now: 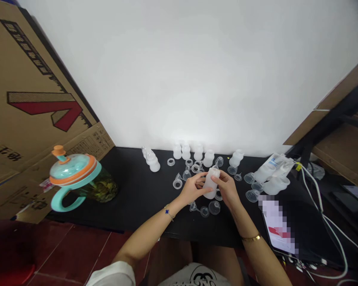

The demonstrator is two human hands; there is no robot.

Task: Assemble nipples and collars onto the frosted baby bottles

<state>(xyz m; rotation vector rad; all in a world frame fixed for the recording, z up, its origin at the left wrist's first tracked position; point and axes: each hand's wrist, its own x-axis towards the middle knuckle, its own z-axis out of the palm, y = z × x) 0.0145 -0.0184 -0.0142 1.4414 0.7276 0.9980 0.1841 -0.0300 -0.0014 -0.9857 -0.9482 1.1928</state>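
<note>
Both my hands hold one small translucent white bottle (210,182) upright over the black table (131,198). My left hand (192,188) wraps its lower body from the left. My right hand (226,186) grips it from the right, fingers up near its neck. Loose clear rings, nipples and caps (210,208) lie on the table just under and around my hands.
Several more small bottles (193,151) stand in a row by the white wall, others lie at the right (271,178). A lidded teal and orange jug (77,178) stands at the left before a cardboard box (32,103). White cables (322,206) run at the right.
</note>
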